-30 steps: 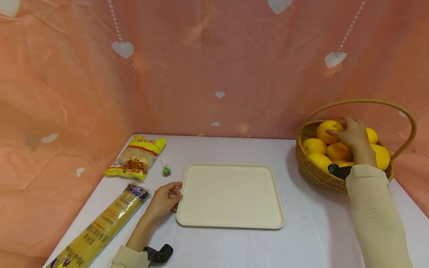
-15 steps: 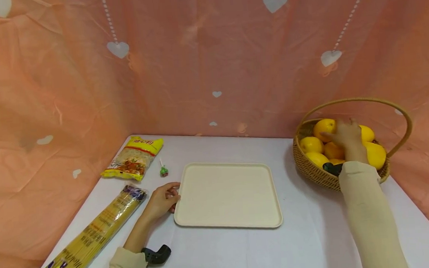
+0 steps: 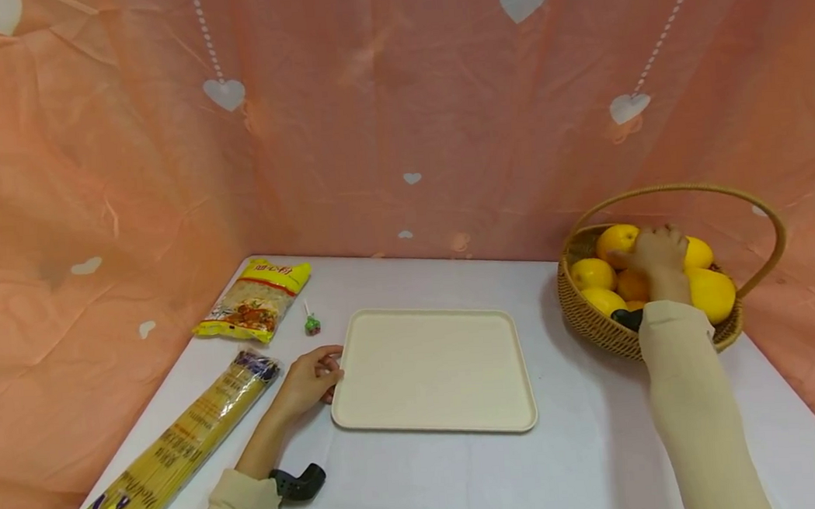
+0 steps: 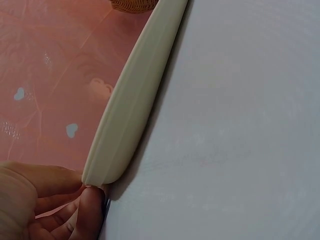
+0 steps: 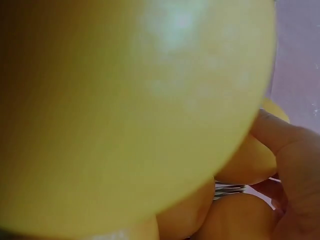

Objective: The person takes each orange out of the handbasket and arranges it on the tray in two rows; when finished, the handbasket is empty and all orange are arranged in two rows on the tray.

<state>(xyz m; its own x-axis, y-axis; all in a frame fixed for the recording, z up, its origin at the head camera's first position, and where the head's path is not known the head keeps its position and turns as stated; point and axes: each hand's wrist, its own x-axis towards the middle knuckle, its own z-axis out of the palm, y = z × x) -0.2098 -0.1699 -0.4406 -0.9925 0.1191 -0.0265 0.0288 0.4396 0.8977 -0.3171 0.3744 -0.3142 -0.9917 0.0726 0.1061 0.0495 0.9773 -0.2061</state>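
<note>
Head view: L hand (image 3: 309,381) pinches L edge of tray (image 3: 434,373) on table (image 3: 577,462), R hand (image 3: 660,256) over yellow fruit (image 3: 614,239) in basket (image 3: 594,327), fingers part-hidden, can't tell if gripping; prob. fruit-picking step, next needs secure hold b4 lifting clear of handle (image 3: 684,188).

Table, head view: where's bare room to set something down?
Bare: the tray's surface; the table between tray and basket; the strips between tray and curtain and in front of the tray. Crowded: left, with noodle packet, yellow bag, lollipop, left hand; and the basket, with fruit and right hand.
</note>
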